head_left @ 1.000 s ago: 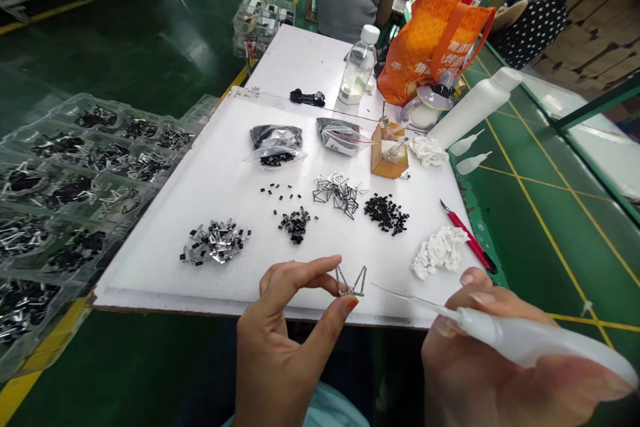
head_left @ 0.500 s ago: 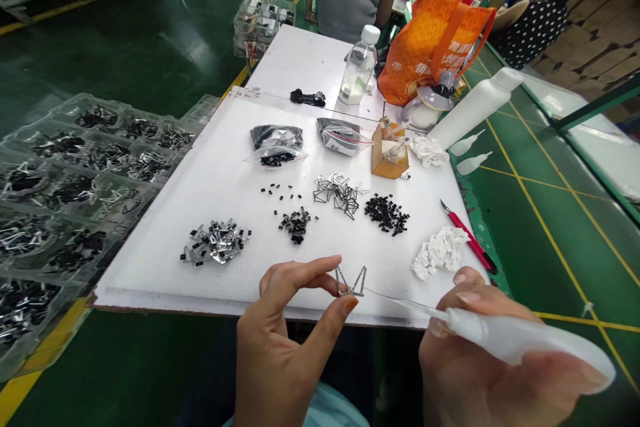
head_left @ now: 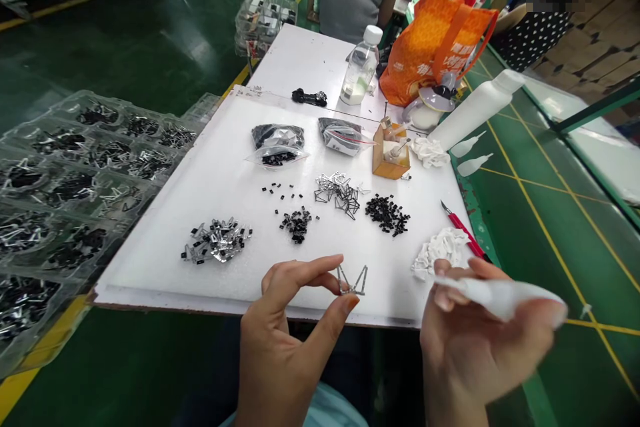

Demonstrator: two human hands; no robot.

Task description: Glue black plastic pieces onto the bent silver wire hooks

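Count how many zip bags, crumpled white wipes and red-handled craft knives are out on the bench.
Zip bags: 2
Crumpled white wipes: 2
Red-handled craft knife: 1
Total: 5

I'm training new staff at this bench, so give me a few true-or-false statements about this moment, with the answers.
1. The left hand pinches a small metal wire frame between thumb and fingers. True.
2. The right hand holds a red craft knife. False: it holds a white squeeze bottle, and the red craft knife lies along the board's right edge.
3. A clear plastic bottle with a white cap stands beside an orange bag beyond the board. True.
4. Clear trays of parts lie to the right of the white foam board. False: the clear trays lie to its left.
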